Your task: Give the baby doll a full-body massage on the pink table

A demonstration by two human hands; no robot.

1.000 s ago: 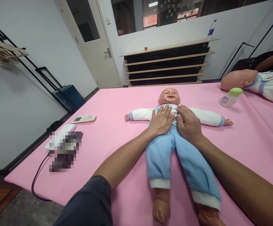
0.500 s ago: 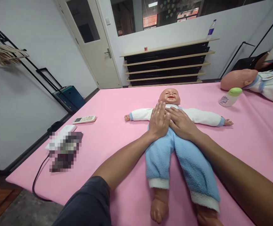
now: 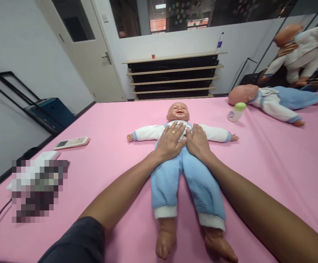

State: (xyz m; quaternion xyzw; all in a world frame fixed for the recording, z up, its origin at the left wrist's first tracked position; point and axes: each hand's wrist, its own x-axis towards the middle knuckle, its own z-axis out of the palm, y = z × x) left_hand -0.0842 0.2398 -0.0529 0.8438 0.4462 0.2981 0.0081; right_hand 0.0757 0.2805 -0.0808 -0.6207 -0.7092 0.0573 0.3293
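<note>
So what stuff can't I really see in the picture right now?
In the head view:
Most of the chest of the nearest doll: hidden by the left hand and right hand.
What the dark thing on the left is: pixel blocks cover it.
Words on the green-capped bottle: too small to read.
The top of the door: cut off by the upper edge.

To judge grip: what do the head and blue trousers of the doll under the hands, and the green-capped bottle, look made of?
Head: probably vinyl or plastic, given its glossy highlights. Blue trousers: matte, seemingly fleece, from the nubby pile. Green-capped bottle: likely plastic, judging by its pale, rounded body; finish unclear.
</note>
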